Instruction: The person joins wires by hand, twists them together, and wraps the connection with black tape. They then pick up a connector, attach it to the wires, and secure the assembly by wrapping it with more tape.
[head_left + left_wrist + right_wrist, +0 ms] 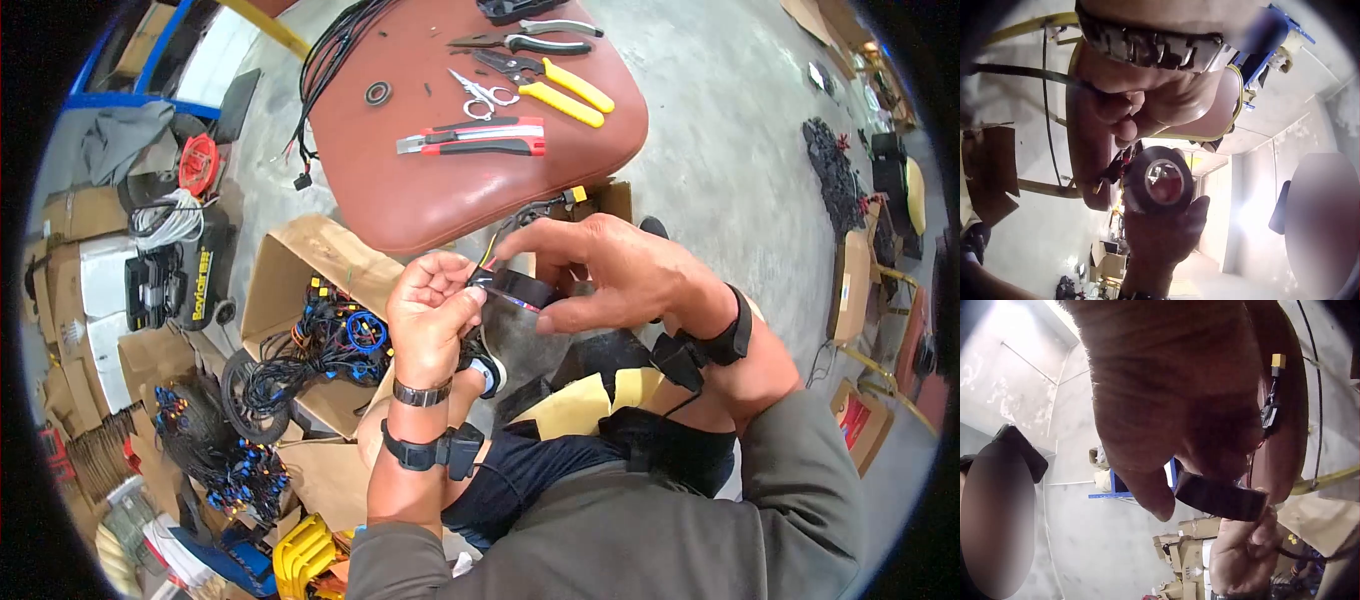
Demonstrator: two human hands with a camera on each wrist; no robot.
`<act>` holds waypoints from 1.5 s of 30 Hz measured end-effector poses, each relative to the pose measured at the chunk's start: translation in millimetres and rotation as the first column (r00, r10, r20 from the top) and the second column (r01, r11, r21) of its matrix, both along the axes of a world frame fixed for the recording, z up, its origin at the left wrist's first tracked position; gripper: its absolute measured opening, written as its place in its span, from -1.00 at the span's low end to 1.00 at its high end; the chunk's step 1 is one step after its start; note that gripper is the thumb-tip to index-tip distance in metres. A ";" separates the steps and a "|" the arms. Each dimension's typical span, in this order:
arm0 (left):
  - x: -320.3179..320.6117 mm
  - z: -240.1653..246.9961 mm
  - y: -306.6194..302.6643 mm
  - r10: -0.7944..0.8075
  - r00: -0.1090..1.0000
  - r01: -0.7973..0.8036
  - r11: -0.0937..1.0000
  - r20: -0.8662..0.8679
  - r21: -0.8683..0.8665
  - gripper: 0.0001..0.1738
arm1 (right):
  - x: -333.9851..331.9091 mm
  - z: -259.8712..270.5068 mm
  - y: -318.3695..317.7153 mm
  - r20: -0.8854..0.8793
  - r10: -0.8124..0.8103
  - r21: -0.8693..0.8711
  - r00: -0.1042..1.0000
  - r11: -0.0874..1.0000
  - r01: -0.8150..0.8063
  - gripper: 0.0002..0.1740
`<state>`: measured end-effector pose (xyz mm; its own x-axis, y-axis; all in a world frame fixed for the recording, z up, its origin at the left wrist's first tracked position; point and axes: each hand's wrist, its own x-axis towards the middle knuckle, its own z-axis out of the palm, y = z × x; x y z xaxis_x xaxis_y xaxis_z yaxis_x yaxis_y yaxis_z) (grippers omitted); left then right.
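Tape (528, 291) was held near the bench (400, 190), right hand (630, 272) with fingers loosely curled round it, left hand (430, 300) with fingers pinched closed on wires (487, 252), scissors (484, 98) and cutter (475, 137) lay on the bench.

Red padded seat (370, 190); on it cutter knife (475, 137), scissors (483, 97), pliers (520, 43), yellow-handled tool (565, 93), bearing (377, 94), cables (335, 60).

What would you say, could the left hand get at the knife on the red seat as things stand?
Probably yes: the knife lies uncovered on the seat, beyond the left hand, though that hand is pinching wires.
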<state>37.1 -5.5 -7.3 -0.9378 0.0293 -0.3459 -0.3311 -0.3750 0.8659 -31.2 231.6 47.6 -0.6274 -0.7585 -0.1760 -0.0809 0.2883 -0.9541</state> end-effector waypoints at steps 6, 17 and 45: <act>-3.1 3.1 -3.5 0.037 0.999 -0.037 0.996 -0.002 0.078 -0.65 | -2.0 -1.3 2.6 -0.095 0.061 0.114 0.994 0.992 -0.050 -0.54; 9.9 6.5 18.0 -0.009 0.988 -0.032 0.963 -0.151 -0.269 -0.69 | -2.5 -9.1 1.4 -0.182 -0.190 -0.108 0.965 0.979 0.173 -0.87; 15.8 19.0 26.5 -0.432 0.799 -0.045 0.649 -0.417 -0.759 -0.63 | -9.3 -50.4 -25.4 0.013 -0.081 -0.035 0.997 0.996 0.082 -0.59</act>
<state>52.9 20.9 11.7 -0.9582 0.2079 0.1964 0.2712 0.4419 0.8551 -40.6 206.2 -2.7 -0.6856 -0.7108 -0.1575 -0.0478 0.2599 -0.9645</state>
